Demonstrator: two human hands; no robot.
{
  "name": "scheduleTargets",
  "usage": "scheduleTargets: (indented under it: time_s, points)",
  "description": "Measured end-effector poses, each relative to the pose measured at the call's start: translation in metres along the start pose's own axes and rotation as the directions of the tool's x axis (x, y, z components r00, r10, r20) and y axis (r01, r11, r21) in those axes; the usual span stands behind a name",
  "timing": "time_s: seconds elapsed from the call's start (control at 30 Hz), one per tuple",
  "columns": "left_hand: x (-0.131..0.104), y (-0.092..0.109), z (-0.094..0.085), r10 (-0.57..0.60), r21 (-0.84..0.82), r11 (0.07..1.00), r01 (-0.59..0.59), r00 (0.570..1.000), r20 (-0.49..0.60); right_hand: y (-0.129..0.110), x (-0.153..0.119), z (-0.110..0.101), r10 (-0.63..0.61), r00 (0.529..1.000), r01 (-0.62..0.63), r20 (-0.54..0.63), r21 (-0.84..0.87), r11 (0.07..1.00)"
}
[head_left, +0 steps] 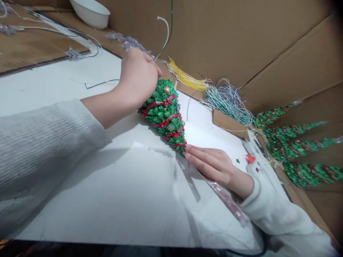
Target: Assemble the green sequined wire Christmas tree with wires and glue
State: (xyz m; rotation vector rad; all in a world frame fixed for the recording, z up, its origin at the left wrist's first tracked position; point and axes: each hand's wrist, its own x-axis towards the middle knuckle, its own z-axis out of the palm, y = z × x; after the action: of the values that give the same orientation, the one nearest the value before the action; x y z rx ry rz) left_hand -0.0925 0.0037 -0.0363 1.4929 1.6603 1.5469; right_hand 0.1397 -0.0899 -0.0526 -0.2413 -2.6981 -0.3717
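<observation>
A small green Christmas tree (167, 117) with red ribbon garlands and gold balls lies on its side over the white work surface (107, 203), its narrow tip toward me and to the right. My left hand (139, 76) is closed at the tree's wide base, and a green wire and a white wire (166, 34) rise from its fingers. What its hidden fingers grip inside the base does not show. At the tip, my right hand (211, 162) pinches the tree between fingers and thumb.
Yellow wires (187, 76) and green-and-white wires (227, 103) lie along the back cardboard edge. Several finished-looking trees (300, 144) stand at right. A white bowl (92, 14) and clear star pieces (73, 53) are at left. A clear-wrapped pink strip (227, 201) lies beneath my right forearm. Cardboard walls (214, 39) rise behind.
</observation>
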Motion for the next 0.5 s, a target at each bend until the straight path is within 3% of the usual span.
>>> scheduleTargets:
  time_s: [0.5]
  points:
    - [0.0018, -0.001, -0.0005, 0.03, 0.032, 0.999, -0.029, 0.999, -0.044, 0.0014, 0.0019, 0.0069, -0.108, 0.991, 0.106, -0.079, -0.031, 0.994]
